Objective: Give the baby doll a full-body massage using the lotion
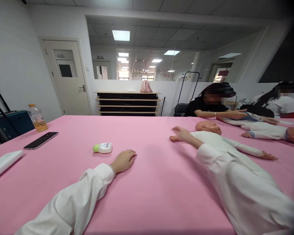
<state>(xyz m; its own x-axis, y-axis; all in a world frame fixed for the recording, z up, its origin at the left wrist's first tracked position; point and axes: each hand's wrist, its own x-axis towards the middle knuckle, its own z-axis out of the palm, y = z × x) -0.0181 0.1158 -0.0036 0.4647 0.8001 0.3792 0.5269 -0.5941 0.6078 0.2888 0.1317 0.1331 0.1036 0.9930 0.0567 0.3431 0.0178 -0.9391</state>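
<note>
My left hand (123,161) lies palm down on the pink tablecloth (147,195), fingers stretched out and holding nothing. Just beyond it, on its left, a small white bottle with a green cap (102,148) rests on its side. My right hand (185,134) hovers above the cloth by the outstretched arm of a baby doll (207,127), its fingers smeared by motion. The doll lies on its back in a pale suit, and my right sleeve hides part of its body. Whether my right hand touches the doll's arm, I cannot tell.
At the left stand a drink bottle (39,119), a phone (41,140) and a white object (5,164) cut off by the frame. Across the table at right, a person in black (198,106) handles another doll (271,132). A second person in white (284,104) sits farther right.
</note>
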